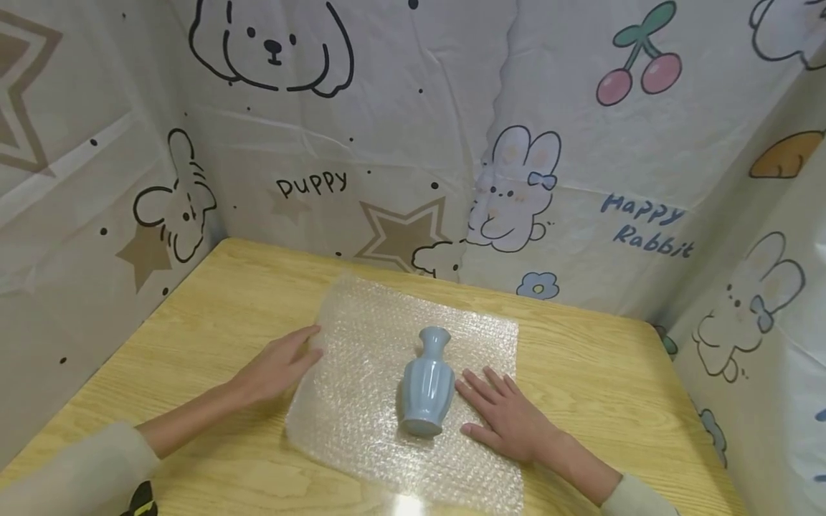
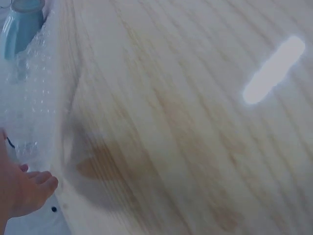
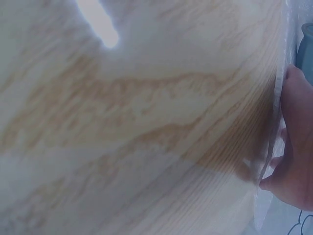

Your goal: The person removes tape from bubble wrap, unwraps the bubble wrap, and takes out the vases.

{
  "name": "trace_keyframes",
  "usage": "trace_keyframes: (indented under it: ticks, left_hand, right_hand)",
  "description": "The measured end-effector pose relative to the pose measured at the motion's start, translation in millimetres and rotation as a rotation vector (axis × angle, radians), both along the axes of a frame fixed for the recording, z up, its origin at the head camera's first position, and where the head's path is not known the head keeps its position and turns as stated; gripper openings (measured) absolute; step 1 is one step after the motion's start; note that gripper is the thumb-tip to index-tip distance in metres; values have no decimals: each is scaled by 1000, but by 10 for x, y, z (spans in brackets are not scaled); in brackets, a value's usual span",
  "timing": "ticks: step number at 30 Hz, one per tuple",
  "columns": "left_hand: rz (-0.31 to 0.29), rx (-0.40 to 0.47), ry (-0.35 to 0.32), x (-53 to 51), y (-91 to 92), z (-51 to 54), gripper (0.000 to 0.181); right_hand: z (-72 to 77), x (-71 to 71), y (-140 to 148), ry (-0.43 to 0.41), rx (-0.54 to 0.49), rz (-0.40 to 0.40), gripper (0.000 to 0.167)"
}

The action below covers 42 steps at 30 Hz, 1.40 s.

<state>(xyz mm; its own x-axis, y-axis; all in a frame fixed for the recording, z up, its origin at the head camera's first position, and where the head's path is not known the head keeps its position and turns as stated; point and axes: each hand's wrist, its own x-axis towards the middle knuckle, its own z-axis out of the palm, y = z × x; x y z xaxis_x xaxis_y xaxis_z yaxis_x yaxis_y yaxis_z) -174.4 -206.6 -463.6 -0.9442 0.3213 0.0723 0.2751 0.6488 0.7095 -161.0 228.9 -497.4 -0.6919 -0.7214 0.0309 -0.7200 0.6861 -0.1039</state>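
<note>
A pale blue vase (image 1: 429, 387) with a narrow neck lies on its side on a sheet of clear bubble wrap (image 1: 361, 373), its mouth toward the far edge of the table. My right hand (image 1: 506, 419) rests on the wrap just right of the vase, fingers spread. At the sheet's left edge is my left hand (image 1: 277, 365), thumb and fingers apart; whether the fingertips touch the plastic is hard to tell. The left wrist view shows part of the vase (image 2: 23, 27) and the left hand (image 2: 29, 193). The right hand (image 3: 296, 142) appears beside the wrap's edge in the right wrist view.
The sheet lies flat on a light wood-grain table (image 1: 213, 315). Cloth hangings (image 1: 387, 129) printed with cartoon animals stand behind the table and along both sides. A small dark object (image 1: 142, 498) shows beside the left sleeve.
</note>
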Motion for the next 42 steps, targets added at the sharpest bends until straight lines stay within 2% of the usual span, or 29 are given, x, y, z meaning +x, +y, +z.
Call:
trace_keyframes:
  ticks: [8,14,17,22,28,31,34,42]
  left_hand:
    - [-4,-81,21,-27,-213,-61,50]
    - [-37,-125,37,-60,-273,-75,54]
    - [-63,-187,71,-56,-275,-82,57]
    - [-91,-313,166,-42,-268,-109,61]
    - [-104,-425,370,-52,-250,-133,58]
    - [-130,-451,442,-83,-218,-135,56]
    - [-170,-446,473,-116,-159,-132,54]
    - [-251,-459,457,-120,42,-143,52]
  right_hand:
    - [-10,-7,3,-10,11,-8,68]
    - [-23,0,3,-21,13,-16,68]
    - [-23,6,3,-21,12,-19,68]
    - [-28,9,8,-26,5,-23,68]
    - [-32,-9,10,-16,11,-20,68]
    - [-32,-15,10,-13,16,-19,68]
    - [-27,-19,12,-10,19,-19,68]
    - [-9,-10,9,-8,11,-19,68]
